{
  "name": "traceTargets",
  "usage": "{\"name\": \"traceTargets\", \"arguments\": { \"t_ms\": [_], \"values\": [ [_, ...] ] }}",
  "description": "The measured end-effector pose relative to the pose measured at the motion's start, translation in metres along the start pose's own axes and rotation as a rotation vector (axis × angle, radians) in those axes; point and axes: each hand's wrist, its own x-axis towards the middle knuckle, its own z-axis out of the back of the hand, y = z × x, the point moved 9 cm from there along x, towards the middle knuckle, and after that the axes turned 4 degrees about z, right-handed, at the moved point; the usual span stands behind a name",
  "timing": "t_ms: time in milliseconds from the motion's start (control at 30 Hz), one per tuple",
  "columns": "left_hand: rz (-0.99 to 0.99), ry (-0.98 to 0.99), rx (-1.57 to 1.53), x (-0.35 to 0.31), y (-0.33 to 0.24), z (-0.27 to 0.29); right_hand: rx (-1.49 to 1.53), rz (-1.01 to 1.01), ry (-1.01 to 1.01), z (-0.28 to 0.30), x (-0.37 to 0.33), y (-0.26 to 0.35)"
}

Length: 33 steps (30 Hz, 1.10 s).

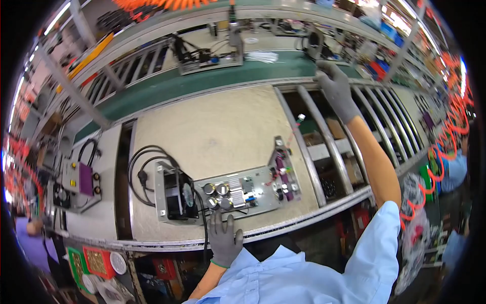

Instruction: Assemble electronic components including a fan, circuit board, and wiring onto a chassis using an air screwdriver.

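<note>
In front of me on a pale board [212,116] lies an open metal chassis [263,197] with a black fan [187,195], several round capacitors [223,189] and a purple panel [281,175]. My left hand [225,240], grey-gloved, is at the chassis's near edge by the fan, fingers stretched and apart. A black cable [205,228] runs down beside it. My right hand [340,93], also gloved, reaches far right to the edge of the green belt [283,68]. Its thumb and fingers are apart, just below another open unit [316,45]; I see nothing between them.
Metal rollers [324,131] lie right of the board. Another chassis [210,58] and white strips [262,57] rest on the belt. At left stands a purple-sided unit [81,177]. Parts bins [98,261] sit lower left. Orange coiled hoses [450,137] hang at right; people work on both sides.
</note>
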Motion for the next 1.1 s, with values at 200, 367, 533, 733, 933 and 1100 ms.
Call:
{"name": "traceTargets", "arguments": {
  "t_ms": [200, 367, 533, 733, 933, 1100],
  "values": [
    [-0.002, -0.014, -0.016, 0.003, 0.0, -0.001, -0.355, 0.086, 0.312, -0.165, 0.141, -0.041],
    [0.135, -0.051, 0.017, 0.004, 0.013, 0.0, -0.101, 0.082, 0.232, -0.269, 0.208, -0.116],
    [0.084, -0.004, -0.062, -0.002, 0.012, -0.003, 0.0, 0.026, 0.201, -0.313, 0.241, -0.141],
    [0.047, -0.061, -0.087, -0.009, 0.008, -0.008, -0.015, 0.0, 0.156, -0.299, 0.228, -0.099],
    [-0.058, -0.161, -0.156, -0.013, 0.004, 0.001, 0.172, 0.089, 0.182, -0.224, 0.218, -0.049],
    [-0.072, -0.371, -0.317, -0.046, 0.012, 0.068, 0.337, -0.015, 0.287, -0.085, 0.141, 0.026]
  ]
}}
